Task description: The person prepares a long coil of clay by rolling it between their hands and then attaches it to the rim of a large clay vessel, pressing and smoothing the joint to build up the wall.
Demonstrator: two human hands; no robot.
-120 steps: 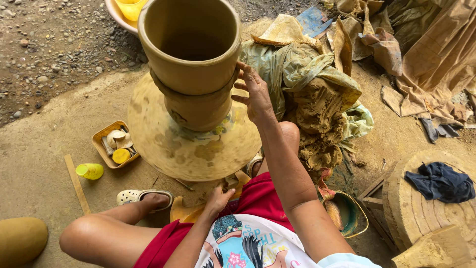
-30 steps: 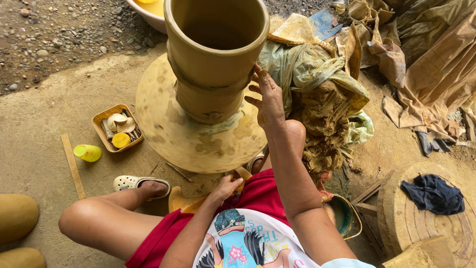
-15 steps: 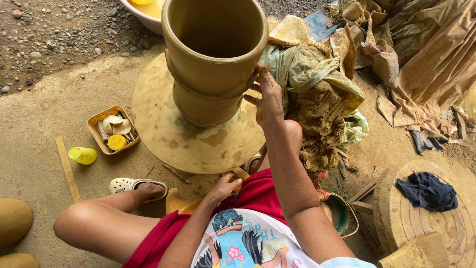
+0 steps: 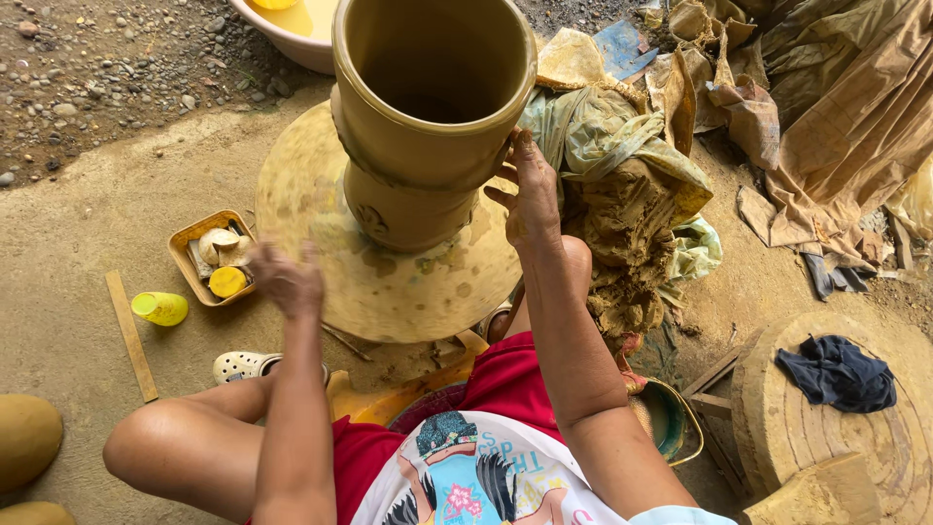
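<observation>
Pot: we are shaping a tall, wet, ochre clay pot (image 4: 428, 126) with a wide open mouth and a narrower waist; it is standing upright on the middle of the round potter's wheel (image 4: 321, 243), straight ahead of our knees.
Right hand: our right hand (image 4: 530, 199) is pressing against the pot's right side just under the rim, fingers (image 4: 513, 160) spread a little and lying flat on the clay, holding nothing.
Left hand: our left hand (image 4: 287, 277) is blurring with motion at the wheel's left edge; the fingers are looking loosely curled, and we cannot tell whether they are gripping anything or touching the wheel.
Wheel: the disc is smeared with pale clay patches and is sitting low on the concrete floor.
Left of the wheel: a small yellow tray (image 4: 209, 255) of tools is lying just beside the disc, with a yellow plastic cup (image 4: 160, 308) on its side and a wooden stick (image 4: 130, 335) nearby.
Behind the pot: a basin (image 4: 292, 34) of yellowish water is showing at the top edge.
Right side: a heap of clay-stained plastic sheeting (image 4: 622, 175) is lying just beside our right forearm, and a dark blue cloth (image 4: 836, 372) is resting on a round block (image 4: 875, 447) well apart.
Foot: a pale perforated clog (image 4: 243, 367) is sitting under the left knee.
</observation>
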